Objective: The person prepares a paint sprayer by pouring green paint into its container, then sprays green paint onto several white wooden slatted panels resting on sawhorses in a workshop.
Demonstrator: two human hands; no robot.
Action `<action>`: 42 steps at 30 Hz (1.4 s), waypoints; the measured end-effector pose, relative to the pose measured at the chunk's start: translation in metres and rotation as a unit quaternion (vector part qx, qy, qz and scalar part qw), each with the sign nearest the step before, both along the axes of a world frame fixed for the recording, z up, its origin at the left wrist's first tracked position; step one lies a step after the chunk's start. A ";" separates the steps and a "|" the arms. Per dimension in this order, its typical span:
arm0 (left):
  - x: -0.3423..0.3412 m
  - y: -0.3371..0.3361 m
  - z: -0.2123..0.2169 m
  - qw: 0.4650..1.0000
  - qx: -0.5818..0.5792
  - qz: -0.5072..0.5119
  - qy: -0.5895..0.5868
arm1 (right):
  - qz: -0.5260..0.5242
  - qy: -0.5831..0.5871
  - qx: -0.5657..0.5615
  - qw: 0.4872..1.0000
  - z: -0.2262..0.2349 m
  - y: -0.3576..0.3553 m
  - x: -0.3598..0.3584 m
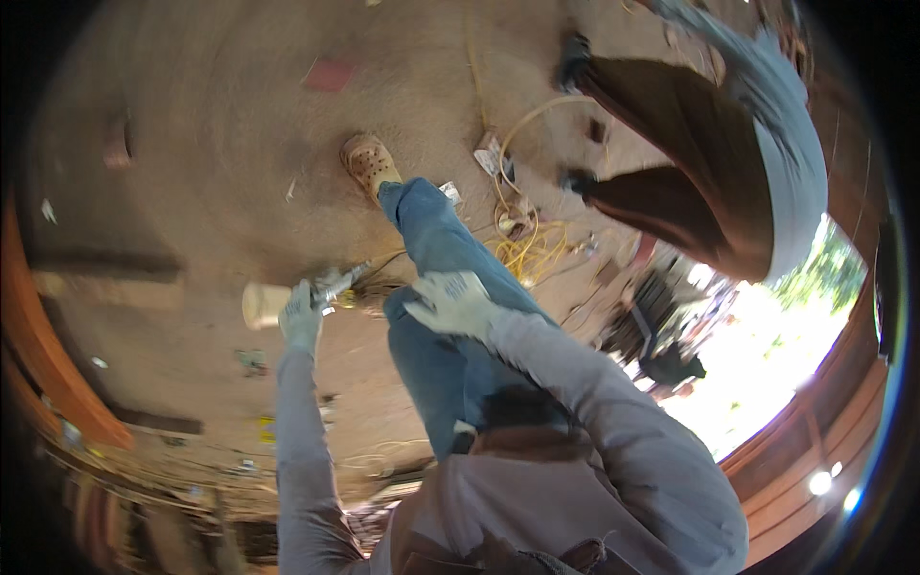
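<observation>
Left hand (302,316), gloved, fist closed round a metal tool (340,285) pointing up-right over the dirt floor (211,144). White cup (261,305) just beside it, left. Right hand (450,302), gloved, fingers spread flat on the jeans knee (431,230). Yellow cable (527,240) coiled further out; another person (709,144) beyond.

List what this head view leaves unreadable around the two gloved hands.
- Tool in the left hand: motion blur and the glove hide what kind it is.
- Right hand on the knee: fingers smeared by blur.
- Yellow cord on the floor: too small and tangled to trace.
- Other person: cut off by the upper edge.
</observation>
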State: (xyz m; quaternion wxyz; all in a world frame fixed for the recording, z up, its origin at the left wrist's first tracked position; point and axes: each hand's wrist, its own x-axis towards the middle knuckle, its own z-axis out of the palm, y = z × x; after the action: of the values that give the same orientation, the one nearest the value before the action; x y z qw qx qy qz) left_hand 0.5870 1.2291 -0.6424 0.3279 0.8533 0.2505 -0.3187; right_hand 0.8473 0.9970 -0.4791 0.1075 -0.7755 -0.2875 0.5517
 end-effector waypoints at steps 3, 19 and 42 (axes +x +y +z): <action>0.036 0.055 0.151 0.990 0.080 -0.058 -0.103 | -0.074 0.018 -0.024 0.997 0.021 0.030 0.027; 0.252 0.364 0.712 0.790 0.470 -0.003 -0.395 | -0.107 0.267 0.255 0.923 0.153 0.270 0.142; 0.824 0.348 0.563 0.766 0.190 -0.413 -0.454 | -0.457 -0.130 0.460 0.750 0.380 0.265 0.602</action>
State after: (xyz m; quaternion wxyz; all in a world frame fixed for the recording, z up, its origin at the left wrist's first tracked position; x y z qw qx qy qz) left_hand 1.4105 1.5775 -0.0794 0.0713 0.9643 -0.2489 0.0552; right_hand 1.4495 1.2624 -0.0990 0.6523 -0.7354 -0.1287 0.1312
